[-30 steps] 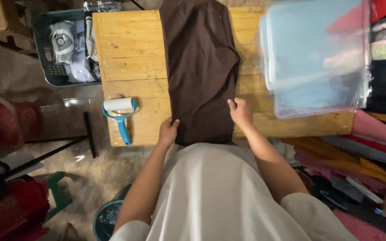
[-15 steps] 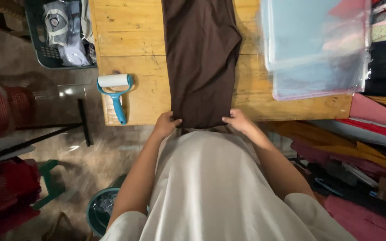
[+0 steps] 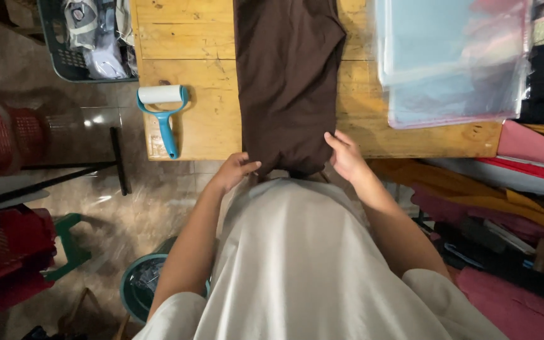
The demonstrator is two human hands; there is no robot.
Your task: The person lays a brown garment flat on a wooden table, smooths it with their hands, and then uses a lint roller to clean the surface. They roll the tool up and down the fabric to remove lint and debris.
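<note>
Hands | left hand point(image 3: 234, 171), right hand point(image 3: 345, 155) grip brown garment point(image 3: 288, 82) hem, now pulled nearer table point(image 3: 184, 38) edge

Dark brown folded garment point(image 3: 288, 82), lying lengthwise on wooden table point(image 3: 184, 44)

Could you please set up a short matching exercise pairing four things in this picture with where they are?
Things:
1. brown garment
2. lint roller
3. clear plastic bags
4. basket

Places:
A. on the floor left of the table
B. stacked at the table's right end
C. down the table's middle, both hands at its near end
D. on the table's left part

Pairs: 1-C, 2-D, 3-B, 4-A
</note>
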